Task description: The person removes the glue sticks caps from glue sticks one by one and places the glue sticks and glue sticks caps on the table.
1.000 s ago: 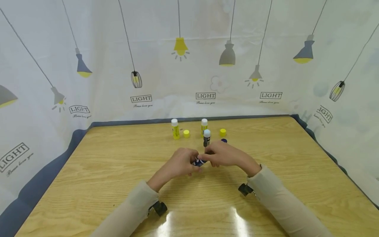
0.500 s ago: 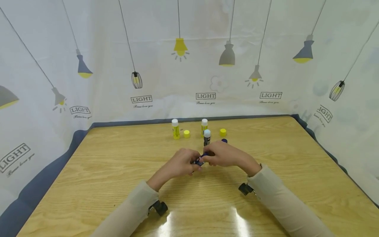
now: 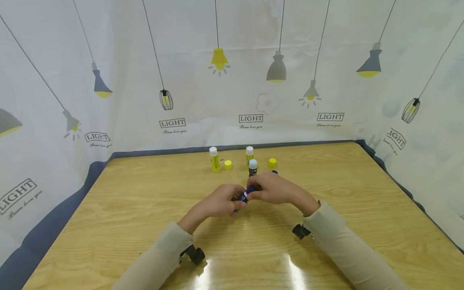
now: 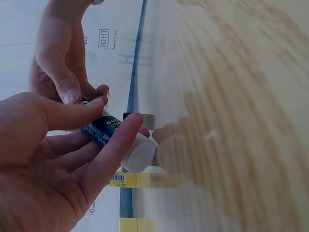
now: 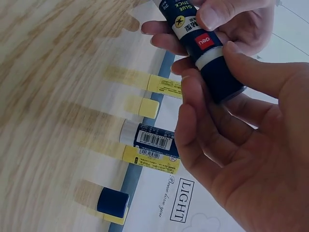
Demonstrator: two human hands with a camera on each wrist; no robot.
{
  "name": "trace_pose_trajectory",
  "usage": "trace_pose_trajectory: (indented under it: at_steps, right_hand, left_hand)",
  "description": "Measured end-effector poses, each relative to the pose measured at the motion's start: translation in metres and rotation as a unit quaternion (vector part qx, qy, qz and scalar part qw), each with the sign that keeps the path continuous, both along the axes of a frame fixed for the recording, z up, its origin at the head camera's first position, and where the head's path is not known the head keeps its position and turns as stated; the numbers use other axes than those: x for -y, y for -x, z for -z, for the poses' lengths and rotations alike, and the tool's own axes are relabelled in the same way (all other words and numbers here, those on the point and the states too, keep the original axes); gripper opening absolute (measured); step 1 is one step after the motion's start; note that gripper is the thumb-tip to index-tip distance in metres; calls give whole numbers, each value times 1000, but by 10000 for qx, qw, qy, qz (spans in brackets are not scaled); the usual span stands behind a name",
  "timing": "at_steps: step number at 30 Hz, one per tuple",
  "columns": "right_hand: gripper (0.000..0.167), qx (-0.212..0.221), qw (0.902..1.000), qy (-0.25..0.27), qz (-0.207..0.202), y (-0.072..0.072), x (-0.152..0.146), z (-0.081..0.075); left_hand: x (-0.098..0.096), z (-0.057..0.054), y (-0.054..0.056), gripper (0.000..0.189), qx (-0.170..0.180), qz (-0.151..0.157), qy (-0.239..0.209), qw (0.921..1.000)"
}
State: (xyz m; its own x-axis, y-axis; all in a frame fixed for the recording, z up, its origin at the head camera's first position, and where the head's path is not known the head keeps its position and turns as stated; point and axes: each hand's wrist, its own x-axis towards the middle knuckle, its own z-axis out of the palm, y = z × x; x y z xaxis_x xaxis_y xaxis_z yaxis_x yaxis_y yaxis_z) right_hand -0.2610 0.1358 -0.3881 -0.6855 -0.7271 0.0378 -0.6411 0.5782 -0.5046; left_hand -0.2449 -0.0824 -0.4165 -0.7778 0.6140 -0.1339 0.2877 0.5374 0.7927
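Observation:
My left hand (image 3: 222, 200) grips the printed body of a navy glue stick (image 5: 186, 26). In the left wrist view its white base (image 4: 140, 154) sticks out past my fingers. My right hand (image 3: 273, 187) holds the navy cap (image 5: 219, 79) at the stick's other end, thumb on one side and fingers curled beneath. A white ring shows between cap and body. The stick tilts in the air above the table. Behind my right hand another navy glue stick (image 3: 252, 168) stands upright with a white top, its lower part hidden.
Two yellow glue sticks with white tops, one at left (image 3: 214, 160) and one behind the navy stick (image 3: 249, 155), stand at the back. Yellow caps (image 3: 228, 165) (image 3: 272, 162) and a navy cap (image 5: 113, 202) lie near them. A printed curtain (image 3: 203, 80) hangs behind the wooden table (image 3: 145, 189).
My right fingers have shifted along the held glue stick, and more of its navy cap and the white ring now shows. My left hand keeps its grip on the body.

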Motion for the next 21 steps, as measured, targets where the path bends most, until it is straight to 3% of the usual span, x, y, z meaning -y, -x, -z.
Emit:
trace_pose_trajectory:
  at_steps: [3,5,11,21]
  right_hand:
    - [15,153,9998,55,118,0,1,0]
    - [17,268,9995,92,157,-1,1,0]
    - [21,398,9989,121,213,-1,2,-1]
    - [23,509,9981,157,316,-1,2,0]
  left_hand:
    - [0,1,0,22,-163,-64,45,9998]
    - [-1,1,0,22,-543,-125,260,9981]
    - [-3,0,-1,26,-1710,-481,1028,9787]
    - [-2,-1,-3,31,-2296,-592,1275,9631]
